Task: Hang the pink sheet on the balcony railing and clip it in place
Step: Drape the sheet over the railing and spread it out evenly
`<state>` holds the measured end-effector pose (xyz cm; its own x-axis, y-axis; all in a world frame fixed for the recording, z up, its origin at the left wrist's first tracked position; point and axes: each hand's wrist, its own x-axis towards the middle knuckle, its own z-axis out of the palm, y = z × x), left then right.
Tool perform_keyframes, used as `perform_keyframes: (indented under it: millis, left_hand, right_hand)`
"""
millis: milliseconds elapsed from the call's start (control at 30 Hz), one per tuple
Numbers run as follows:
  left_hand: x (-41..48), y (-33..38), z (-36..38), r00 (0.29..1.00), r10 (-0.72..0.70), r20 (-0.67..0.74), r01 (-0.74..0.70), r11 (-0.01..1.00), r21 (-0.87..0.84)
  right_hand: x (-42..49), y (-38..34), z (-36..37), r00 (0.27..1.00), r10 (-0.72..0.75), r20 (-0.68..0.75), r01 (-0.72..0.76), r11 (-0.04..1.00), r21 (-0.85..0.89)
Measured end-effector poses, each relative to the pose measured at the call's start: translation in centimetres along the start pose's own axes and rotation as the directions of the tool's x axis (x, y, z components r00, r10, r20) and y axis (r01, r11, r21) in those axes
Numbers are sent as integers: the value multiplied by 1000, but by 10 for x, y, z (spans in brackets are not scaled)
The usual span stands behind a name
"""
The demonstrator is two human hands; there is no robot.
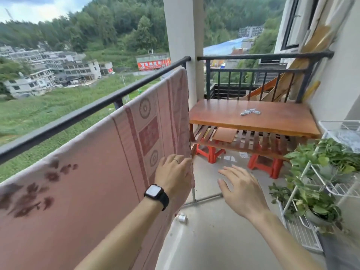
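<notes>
The pink sheet [93,172], patterned with dark red bands and flowers, hangs draped over a rail just inside the black balcony railing [81,112]. My left hand [173,172], with a black watch on the wrist and a ring, grips the sheet's right edge low down. My right hand [241,190] hovers beside it over the floor, fingers spread, holding nothing. Several silver clips [250,112] lie on the wooden table [224,114] ahead, out of reach of both hands.
A white pillar [183,45] stands at the railing's far end. Red stools [210,152] sit under the table. A white wire rack [315,195] with leafy potted plants [319,158] lines the right wall. A small white object [182,218] lies on the concrete floor.
</notes>
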<state>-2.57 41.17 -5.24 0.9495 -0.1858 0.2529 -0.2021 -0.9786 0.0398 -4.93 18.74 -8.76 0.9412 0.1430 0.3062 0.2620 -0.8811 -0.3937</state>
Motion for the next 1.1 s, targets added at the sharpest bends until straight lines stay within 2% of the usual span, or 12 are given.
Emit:
perform_keyframes:
  millis: [133, 267, 433, 567, 700, 833, 933, 1033, 1100]
  left_hand:
    - [108, 4, 7, 998, -55, -36, 58, 996, 61]
    - [198, 0, 5, 983, -113, -144, 128, 986, 104]
    - [302, -14, -10, 946, -136, -294, 191, 968, 165]
    - [389, -43, -24, 922, -162, -351, 253, 939, 232]
    - [468, -72, -37, 895, -319, -311, 390, 899, 200]
    - [537, -94, -48, 814, -574, -88, 581, 810, 85]
    - [570, -102, -48, 791, -612, -16, 607, 787, -107]
    - [586, -108, -41, 795, -597, -109, 580, 800, -154]
    - [591, -106, -37, 782, -598, -176, 577, 801, -158]
  right_hand:
    - [104, 53, 3, 996, -67, 67, 64, 997, 42]
    - [198, 91, 7, 988, -105, 114, 93, 990, 106]
    - [308, 113, 30, 970, -173, 168, 142, 972, 185]
    - [398, 119, 65, 952, -220, 213, 159, 950, 270]
    - [485, 110, 103, 927, -258, 272, 131, 903, 410]
    - [560, 100, 135, 884, -342, 320, 116, 821, 558]
    - [601, 92, 155, 872, -406, 274, 126, 726, 675]
    - [630, 84, 177, 873, -477, 96, 242, 597, 765]
    - [641, 85, 189, 849, -528, 8, 315, 519, 795]
